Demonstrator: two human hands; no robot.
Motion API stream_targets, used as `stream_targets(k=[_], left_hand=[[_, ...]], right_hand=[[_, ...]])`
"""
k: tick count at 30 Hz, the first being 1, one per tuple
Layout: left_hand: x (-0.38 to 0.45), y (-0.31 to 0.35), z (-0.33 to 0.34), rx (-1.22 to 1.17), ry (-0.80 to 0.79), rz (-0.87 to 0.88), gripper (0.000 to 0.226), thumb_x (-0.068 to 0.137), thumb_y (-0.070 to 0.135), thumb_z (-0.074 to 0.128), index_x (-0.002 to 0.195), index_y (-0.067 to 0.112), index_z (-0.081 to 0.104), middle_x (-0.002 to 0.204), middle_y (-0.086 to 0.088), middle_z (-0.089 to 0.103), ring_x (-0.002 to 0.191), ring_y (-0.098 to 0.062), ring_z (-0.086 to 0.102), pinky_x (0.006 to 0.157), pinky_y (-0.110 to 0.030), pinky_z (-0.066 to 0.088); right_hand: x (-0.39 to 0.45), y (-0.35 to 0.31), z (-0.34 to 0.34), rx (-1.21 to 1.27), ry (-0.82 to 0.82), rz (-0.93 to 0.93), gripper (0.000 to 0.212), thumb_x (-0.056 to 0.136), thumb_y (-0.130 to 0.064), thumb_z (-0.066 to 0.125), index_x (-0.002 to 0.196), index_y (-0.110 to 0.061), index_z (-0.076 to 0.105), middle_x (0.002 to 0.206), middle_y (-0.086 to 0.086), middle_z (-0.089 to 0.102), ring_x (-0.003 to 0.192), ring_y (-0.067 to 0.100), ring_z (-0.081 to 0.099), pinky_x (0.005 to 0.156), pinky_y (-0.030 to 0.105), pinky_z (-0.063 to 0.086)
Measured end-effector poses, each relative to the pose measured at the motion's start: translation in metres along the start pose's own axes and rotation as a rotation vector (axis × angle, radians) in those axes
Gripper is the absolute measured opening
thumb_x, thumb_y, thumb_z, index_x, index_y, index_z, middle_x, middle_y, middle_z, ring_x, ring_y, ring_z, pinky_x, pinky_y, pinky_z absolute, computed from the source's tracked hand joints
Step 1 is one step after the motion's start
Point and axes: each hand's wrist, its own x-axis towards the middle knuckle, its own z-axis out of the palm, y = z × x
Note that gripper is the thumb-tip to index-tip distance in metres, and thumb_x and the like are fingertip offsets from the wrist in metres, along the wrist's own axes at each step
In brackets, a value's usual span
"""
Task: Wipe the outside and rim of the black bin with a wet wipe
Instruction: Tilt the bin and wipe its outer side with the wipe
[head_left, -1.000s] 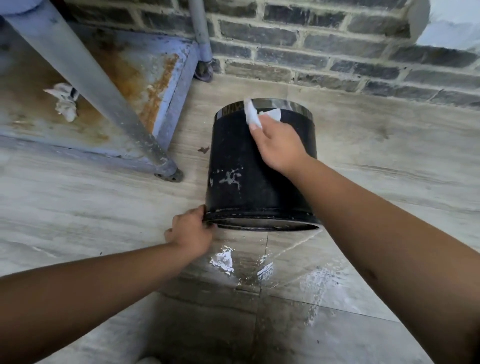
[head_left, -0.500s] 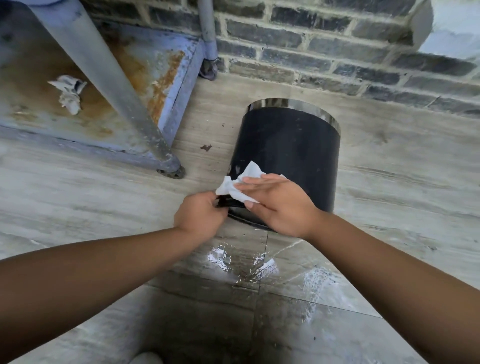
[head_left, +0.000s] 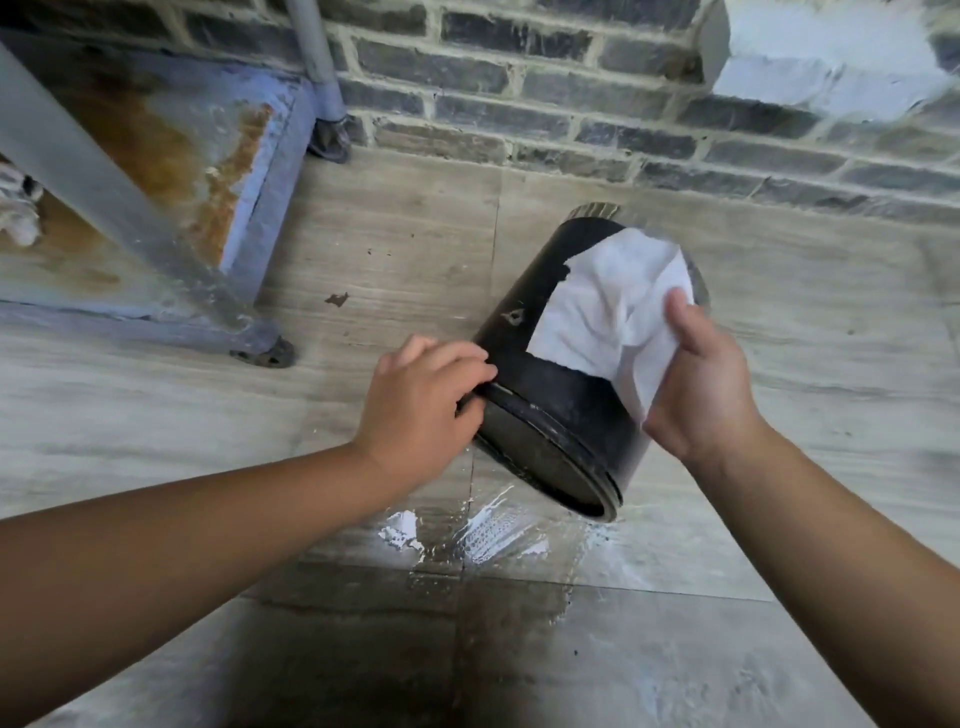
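Two bare hands work on a round black plastic bin (head_left: 561, 415) lying tilted on its side on the grey tiled floor (head_left: 779, 364). The left hand (head_left: 421, 400) grips its ridged near end; the right hand (head_left: 701, 389) pinches a white wet wipe (head_left: 602, 306) draped over its upper side. Bare floor lies right; a rusty blue metal frame (head_left: 208, 171) stands left, a brick wall (head_left: 571, 104) behind.
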Motion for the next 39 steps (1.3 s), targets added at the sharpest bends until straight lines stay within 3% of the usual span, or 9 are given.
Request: stream_targets(k=[4,6,9,17,28,32,34,36,39], left_hand=[[-0.010,0.033,0.005,-0.003,-0.115,0.183,0.033,0.079,0.025,0.065,0.111,0.023,0.069,0.118,0.009,0.064,0.107,-0.019,0.050,0.086,-0.044,0.044],[-0.018,0.045,0.007,-0.017,-0.190,0.284,0.039,0.081,0.027,0.063,0.120,0.024,0.064,0.126,0.007,0.061,0.109,-0.019,0.051,0.088,-0.043,0.043],[-0.023,0.050,0.008,-0.071,-0.263,0.403,0.043,0.080,0.018,0.065,0.124,0.017,0.063,0.130,-0.001,0.059,0.105,-0.023,0.052,0.091,-0.036,0.042],[-0.040,0.036,0.010,-0.216,-0.371,0.379,0.038,0.077,-0.009,0.066,0.114,0.000,0.068,0.108,-0.017,0.063,0.100,-0.019,0.048,0.090,-0.024,0.042],[-0.053,0.021,0.011,0.035,-0.190,0.402,0.033,0.079,0.009,0.054,0.106,0.021,0.069,0.092,0.000,0.048,0.083,-0.021,0.043,0.069,-0.039,0.043],[-0.049,0.008,0.009,0.028,-0.272,0.507,0.037,0.079,0.003,0.063,0.115,0.013,0.067,0.100,-0.003,0.055,0.091,-0.021,0.048,0.076,-0.039,0.043],[-0.048,0.001,0.008,0.064,-0.268,0.534,0.042,0.078,0.003,0.068,0.119,0.011,0.066,0.102,-0.004,0.062,0.094,-0.022,0.052,0.076,-0.038,0.044],[-0.051,-0.001,0.007,0.126,-0.233,0.537,0.042,0.078,0.003,0.066,0.118,0.014,0.066,0.100,-0.001,0.066,0.090,-0.024,0.057,0.071,-0.038,0.043],[-0.054,0.005,0.007,0.177,-0.189,0.548,0.043,0.075,0.000,0.065,0.115,0.015,0.067,0.094,0.004,0.068,0.082,-0.023,0.061,0.067,-0.038,0.043]], right_hand=[[0.020,-0.025,-0.014,-0.515,0.259,-0.362,0.025,0.098,-0.027,0.042,0.094,-0.018,0.066,0.087,-0.011,0.074,0.085,0.002,0.067,0.077,0.022,0.050],[0.022,-0.018,-0.031,-1.020,0.269,-0.499,0.025,0.098,-0.033,0.043,0.097,-0.027,0.067,0.099,-0.012,0.070,0.101,0.003,0.061,0.089,0.025,0.041],[0.020,-0.002,-0.051,-1.545,0.024,-0.514,0.041,0.101,-0.027,0.040,0.139,-0.020,0.053,0.148,-0.006,0.046,0.146,0.027,0.028,0.114,0.040,0.014],[-0.020,0.028,-0.049,-1.729,-0.502,-0.517,0.041,0.099,-0.034,0.040,0.136,-0.028,0.056,0.150,-0.009,0.046,0.147,0.020,0.028,0.116,0.040,0.015],[-0.054,0.040,-0.041,-1.366,-0.517,-0.366,0.041,0.092,-0.031,0.044,0.084,-0.009,0.077,0.115,-0.007,0.074,0.138,0.009,0.043,0.118,0.039,0.014],[-0.067,0.038,-0.039,-0.528,-0.156,-0.078,0.028,0.080,-0.014,0.051,0.064,-0.015,0.074,0.075,-0.007,0.074,0.077,0.007,0.067,0.081,0.026,0.048],[-0.061,0.033,-0.046,-0.138,0.035,-0.006,0.028,0.079,-0.017,0.048,0.074,-0.010,0.074,0.075,0.005,0.073,0.073,0.019,0.069,0.068,0.028,0.052],[-0.046,0.021,-0.046,0.048,0.116,0.027,0.034,0.086,-0.023,0.048,0.099,-0.005,0.073,0.099,0.017,0.074,0.098,0.031,0.070,0.082,0.038,0.056],[-0.014,0.004,-0.029,-0.098,0.097,-0.118,0.030,0.092,-0.018,0.049,0.112,-0.005,0.068,0.111,0.015,0.071,0.110,0.033,0.066,0.096,0.043,0.052]])
